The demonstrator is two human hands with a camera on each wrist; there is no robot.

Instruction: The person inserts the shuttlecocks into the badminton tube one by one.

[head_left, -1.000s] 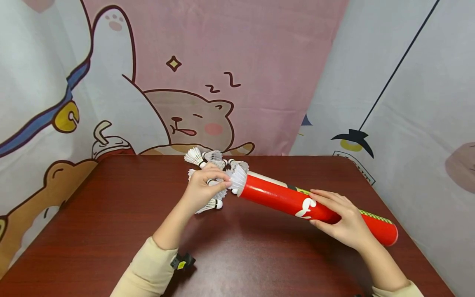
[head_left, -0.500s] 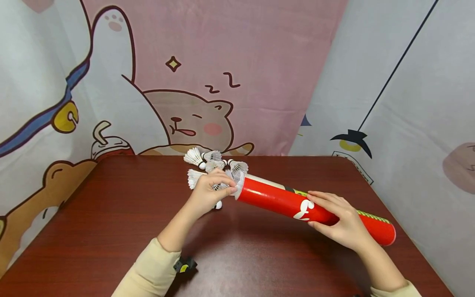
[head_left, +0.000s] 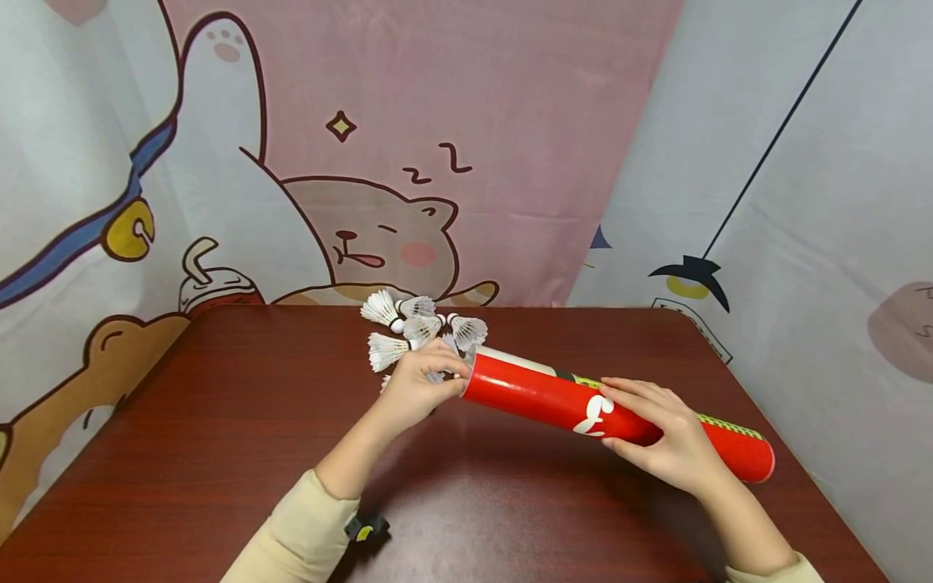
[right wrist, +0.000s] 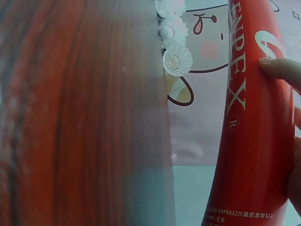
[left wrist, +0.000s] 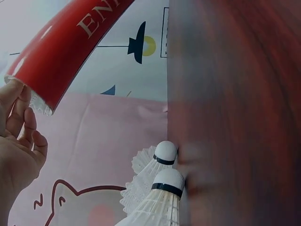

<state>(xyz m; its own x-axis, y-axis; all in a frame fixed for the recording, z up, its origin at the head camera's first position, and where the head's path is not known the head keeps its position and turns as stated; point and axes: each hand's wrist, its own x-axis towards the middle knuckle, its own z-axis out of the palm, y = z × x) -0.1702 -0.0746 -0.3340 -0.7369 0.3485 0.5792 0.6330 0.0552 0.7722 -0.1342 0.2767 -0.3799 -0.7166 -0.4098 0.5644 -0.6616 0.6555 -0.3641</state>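
Observation:
A long red shuttlecock tube [head_left: 539,393] is held tilted above the table, its left end raised. My right hand [head_left: 666,433] grips the tube around its middle, thumb on the near side. At the open left end is my left hand [head_left: 417,393], its thumb and forefinger pinching a white shuttlecock at the mouth. Most of this shuttlecock is inside the tube; in the left wrist view a bit of its skirt [left wrist: 41,104] shows at the rim. Behind the left hand lies a cluster of loose white shuttlecocks [head_left: 389,351], some partly hidden by the hand.
The dark red-brown table [head_left: 219,453] extends on all sides of the hands. A cartoon-printed cloth [head_left: 510,162] hangs along its back edge and sides. On the left sleeve's wrist sits a small black device [head_left: 367,528].
My left hand has moved slightly right and pushed the shuttlecock into the tube, so its skirt no longer sticks out. The right hand still holds the tube, which has shifted slightly left and down.

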